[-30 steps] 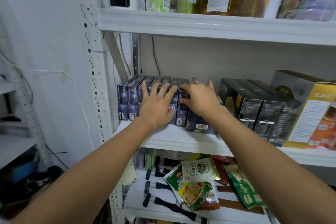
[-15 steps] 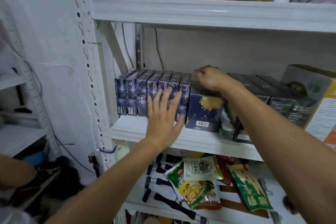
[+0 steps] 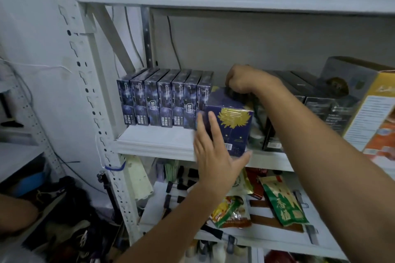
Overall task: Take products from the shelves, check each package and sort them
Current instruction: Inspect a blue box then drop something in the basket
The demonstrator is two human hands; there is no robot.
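Note:
A dark blue box with a gold flower point(image 3: 234, 121) stands on the middle shelf point(image 3: 158, 141), tilted and slid toward the front edge. My right hand point(image 3: 245, 80) grips its top rear edge with curled fingers. My left hand point(image 3: 213, 151) lies flat against its front face and lower left corner, fingers straight, thumb under the bottom edge. A row of several slim dark blue boxes point(image 3: 162, 98) stands upright just left of it.
Black boxes point(image 3: 320, 104) and a yellow-orange carton point(image 3: 376, 113) fill the shelf to the right. Snack pouches point(image 3: 282, 200) lie on the lower shelf. A perforated white upright point(image 3: 89, 92) frames the left side. Another person's arm point(image 3: 15, 213) shows at lower left.
My right hand has pulled the flower box forward and tilted it out of the row. My left hand slid right from the slim boxes onto its front face.

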